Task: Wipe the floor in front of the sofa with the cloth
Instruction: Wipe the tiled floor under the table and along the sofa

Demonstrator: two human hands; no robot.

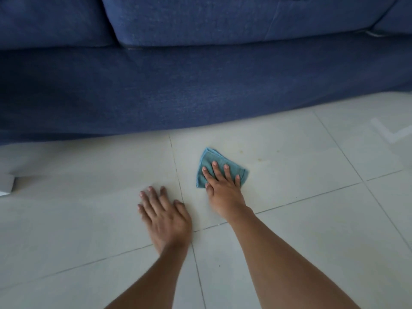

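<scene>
Both hands lie flat and unclenched on the floor (289, 197) before the sofa (156, 92): right hand (223, 188) pressing the folded cloth (211, 159) down to wipe, left hand (165, 217) apparently bracing, empty.

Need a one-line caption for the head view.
Right hand presses teal cloth on tiled floor before blue sofa.

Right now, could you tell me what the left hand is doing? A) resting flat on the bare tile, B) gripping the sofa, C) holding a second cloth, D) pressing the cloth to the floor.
A: the left hand lies flat on the floor, while the right hand presses the cloth.
</scene>
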